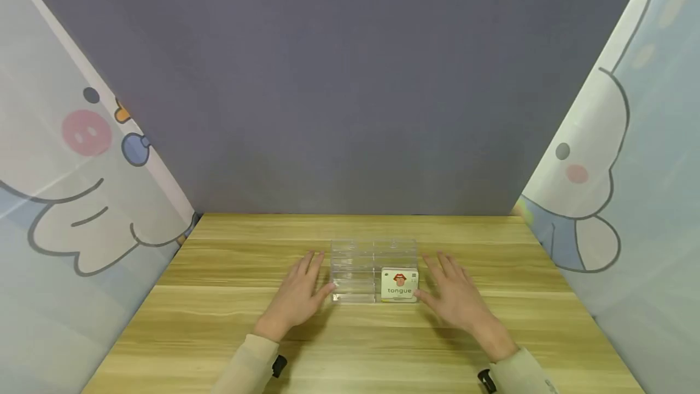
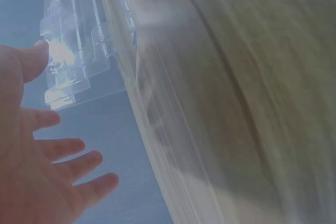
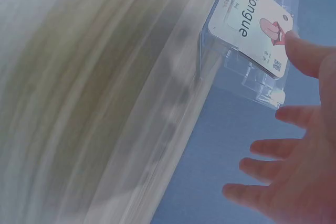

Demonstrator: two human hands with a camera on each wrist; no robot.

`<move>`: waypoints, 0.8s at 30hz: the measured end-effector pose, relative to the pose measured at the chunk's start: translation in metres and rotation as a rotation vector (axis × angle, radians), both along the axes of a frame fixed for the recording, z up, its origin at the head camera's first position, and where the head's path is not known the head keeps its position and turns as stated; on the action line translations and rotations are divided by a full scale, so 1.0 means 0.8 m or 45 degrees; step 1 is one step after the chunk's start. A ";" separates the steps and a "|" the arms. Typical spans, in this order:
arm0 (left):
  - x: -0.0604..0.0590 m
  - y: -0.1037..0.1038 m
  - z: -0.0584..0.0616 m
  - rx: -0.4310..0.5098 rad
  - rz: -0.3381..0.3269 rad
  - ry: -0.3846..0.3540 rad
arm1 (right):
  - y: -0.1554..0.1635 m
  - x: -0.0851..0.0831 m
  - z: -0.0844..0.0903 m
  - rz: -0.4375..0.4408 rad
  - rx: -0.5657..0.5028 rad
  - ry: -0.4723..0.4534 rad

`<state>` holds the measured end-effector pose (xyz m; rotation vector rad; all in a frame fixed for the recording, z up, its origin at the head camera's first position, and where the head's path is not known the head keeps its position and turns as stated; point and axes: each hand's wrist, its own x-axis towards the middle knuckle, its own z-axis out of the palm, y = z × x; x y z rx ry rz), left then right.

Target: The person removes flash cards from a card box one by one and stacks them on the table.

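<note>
A clear plastic tiered rack (image 1: 352, 281) with two columns stands on the table. Its front right compartment bears a stack of cards (image 1: 400, 285), the front one printed "tongue" with a picture of a mouth. My left hand (image 1: 298, 293) is spread at the rack's left side, thumb close to the edge. At the right side my right hand (image 1: 456, 297) is spread too, its thumb by the edge of the cards. In the wrist views the fingers of both hands are straight and hold nothing; whether the thumbs touch the rack I cannot tell.
The wood-grain table (image 1: 377, 351) ends at a dark grey panel (image 1: 350, 90) behind the rack. Curtains with cartoon animals hang at the left (image 1: 98, 138) and right (image 1: 601, 157). Black straps (image 1: 279, 366) show at both cuffs.
</note>
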<state>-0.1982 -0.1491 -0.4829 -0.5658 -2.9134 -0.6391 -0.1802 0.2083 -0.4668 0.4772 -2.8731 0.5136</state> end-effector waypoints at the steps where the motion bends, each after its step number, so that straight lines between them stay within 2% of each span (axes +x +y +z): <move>1: 0.000 0.000 0.000 0.017 -0.005 -0.013 | -0.001 -0.001 0.001 0.002 -0.004 0.009; 7: -0.004 0.005 0.002 0.104 -0.016 -0.038 | -0.004 -0.006 0.002 0.000 -0.064 0.051; 16: -0.008 0.011 0.001 0.151 -0.022 0.053 | -0.012 -0.010 -0.007 -0.008 -0.223 0.065; 20: -0.011 0.014 0.000 0.263 0.002 0.069 | -0.016 -0.011 -0.009 0.000 -0.302 0.091; 24: -0.014 0.017 0.001 0.375 0.040 0.022 | -0.020 -0.013 -0.009 -0.001 -0.354 0.115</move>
